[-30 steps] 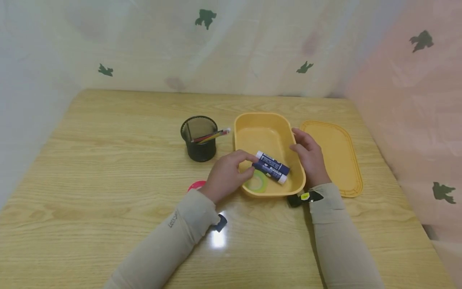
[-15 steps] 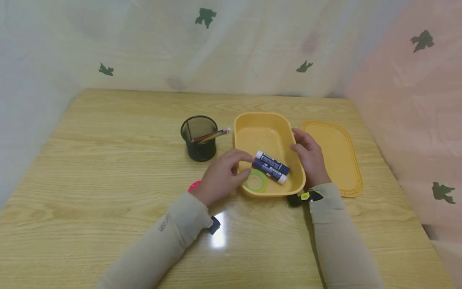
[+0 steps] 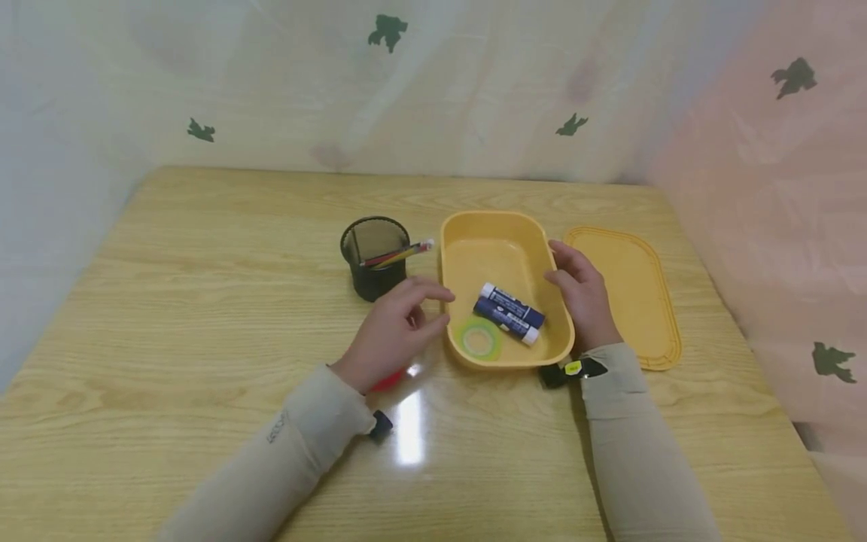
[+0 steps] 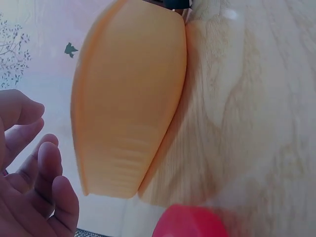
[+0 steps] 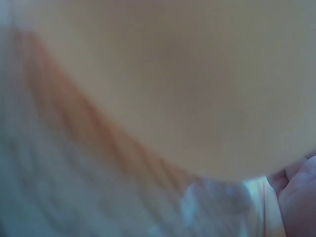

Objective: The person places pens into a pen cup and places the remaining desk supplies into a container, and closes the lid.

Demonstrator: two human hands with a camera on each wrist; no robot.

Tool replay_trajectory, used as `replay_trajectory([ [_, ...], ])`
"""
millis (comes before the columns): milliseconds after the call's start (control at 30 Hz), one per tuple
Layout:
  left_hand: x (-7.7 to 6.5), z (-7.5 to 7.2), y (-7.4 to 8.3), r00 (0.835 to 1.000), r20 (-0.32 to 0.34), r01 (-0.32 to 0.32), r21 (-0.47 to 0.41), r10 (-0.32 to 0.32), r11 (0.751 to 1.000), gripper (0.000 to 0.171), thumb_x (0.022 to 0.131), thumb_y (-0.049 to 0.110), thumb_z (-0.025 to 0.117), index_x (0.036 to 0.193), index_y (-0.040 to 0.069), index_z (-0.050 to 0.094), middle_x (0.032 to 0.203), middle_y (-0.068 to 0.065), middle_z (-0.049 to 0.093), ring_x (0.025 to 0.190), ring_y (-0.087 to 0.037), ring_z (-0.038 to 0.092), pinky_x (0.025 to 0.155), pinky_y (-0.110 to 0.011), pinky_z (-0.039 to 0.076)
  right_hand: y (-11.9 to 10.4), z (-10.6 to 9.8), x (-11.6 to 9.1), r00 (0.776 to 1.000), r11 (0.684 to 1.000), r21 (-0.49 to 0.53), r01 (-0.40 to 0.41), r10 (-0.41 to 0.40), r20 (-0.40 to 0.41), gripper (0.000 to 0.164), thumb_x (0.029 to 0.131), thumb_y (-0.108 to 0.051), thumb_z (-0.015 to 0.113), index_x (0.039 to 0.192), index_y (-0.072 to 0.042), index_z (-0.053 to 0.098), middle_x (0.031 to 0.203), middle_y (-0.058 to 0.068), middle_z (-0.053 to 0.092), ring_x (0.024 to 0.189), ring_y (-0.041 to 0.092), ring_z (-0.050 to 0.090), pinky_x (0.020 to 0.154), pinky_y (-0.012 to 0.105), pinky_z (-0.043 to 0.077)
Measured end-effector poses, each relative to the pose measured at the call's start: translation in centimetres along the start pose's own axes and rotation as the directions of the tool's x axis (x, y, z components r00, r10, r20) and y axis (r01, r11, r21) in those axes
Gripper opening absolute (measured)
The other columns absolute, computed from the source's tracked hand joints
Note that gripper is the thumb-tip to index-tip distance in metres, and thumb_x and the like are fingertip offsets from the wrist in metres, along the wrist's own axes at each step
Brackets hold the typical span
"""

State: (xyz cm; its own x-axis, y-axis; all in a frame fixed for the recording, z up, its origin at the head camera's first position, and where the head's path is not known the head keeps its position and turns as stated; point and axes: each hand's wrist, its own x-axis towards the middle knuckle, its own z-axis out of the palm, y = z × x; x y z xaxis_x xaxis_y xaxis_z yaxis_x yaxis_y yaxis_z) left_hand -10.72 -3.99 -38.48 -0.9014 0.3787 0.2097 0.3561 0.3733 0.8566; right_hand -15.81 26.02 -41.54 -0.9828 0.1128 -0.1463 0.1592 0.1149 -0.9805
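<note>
A yellow plastic box [image 3: 497,260] stands uncovered on the table. Inside lie two dark blue glue sticks with white ends [image 3: 509,303] and, at the near left corner, a light green tape roll [image 3: 479,340]. My right hand [image 3: 584,297] holds the box's right rim; the box wall fills most of the right wrist view. Just left of the box, my left hand [image 3: 393,327] hovers with fingers apart and nothing between them; the left wrist view shows its fingers [image 4: 49,158] loosely bent, away from the box wall [image 4: 128,98]. A pinkish-red round thing [image 3: 389,380] is partly hidden under that hand.
Behind my left hand stands a black mesh pencil cup [image 3: 375,278] holding several pencils [image 3: 396,256] that lean toward the box. A flat yellow lid [image 3: 630,293] lies on the wooden table [image 3: 203,301] right of the box. A cloth-like wall rises behind.
My left hand has drawn back leftward from over the glue sticks, out of the box to beside its left rim. My right hand and the box have stayed in place.
</note>
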Motion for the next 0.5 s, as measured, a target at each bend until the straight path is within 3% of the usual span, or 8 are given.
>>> replay_trajectory([
  [133,-0.3,-0.6,-0.2,0.999,0.012,0.032,-0.013,-0.032,0.999,0.025,0.093,0.015,0.071,0.118,0.015,0.07,0.119,0.006,0.063,0.077,-0.013,0.057,0.07,-0.03,0.054,0.0,0.0,0.0,1.0,1.0,-0.002,0.001,-0.001,0.0,0.048,0.102,-0.014,0.051,0.149,-0.026,0.049,0.145,0.004,0.051,0.129,0.022,0.05,0.11,0.041,0.043],
  [367,-0.9,-1.5,-0.9,1.0,0.01,0.002,-0.016,-0.002,1.0,0.026,0.093,0.012,0.07,0.12,0.01,0.07,0.117,-0.003,0.065,0.072,-0.015,0.056,0.067,-0.029,0.052,-0.1,0.0,0.0,1.0,1.0,-0.001,-0.007,0.007,-0.001,0.048,0.102,-0.014,0.051,0.149,-0.027,0.049,0.146,0.004,0.05,0.13,0.022,0.05,0.11,0.04,0.043],
  [500,-1.3,-2.0,-1.1,0.999,0.017,0.041,-0.027,-0.04,0.999,0.028,0.094,0.013,0.071,0.121,0.009,0.069,0.118,-0.007,0.066,0.072,-0.017,0.056,0.066,-0.03,0.051,-0.1,0.0,0.0,1.0,1.0,0.003,-0.006,0.006,-0.004,0.048,0.102,-0.014,0.052,0.149,-0.027,0.049,0.146,0.005,0.05,0.13,0.022,0.05,0.11,0.039,0.043],
])
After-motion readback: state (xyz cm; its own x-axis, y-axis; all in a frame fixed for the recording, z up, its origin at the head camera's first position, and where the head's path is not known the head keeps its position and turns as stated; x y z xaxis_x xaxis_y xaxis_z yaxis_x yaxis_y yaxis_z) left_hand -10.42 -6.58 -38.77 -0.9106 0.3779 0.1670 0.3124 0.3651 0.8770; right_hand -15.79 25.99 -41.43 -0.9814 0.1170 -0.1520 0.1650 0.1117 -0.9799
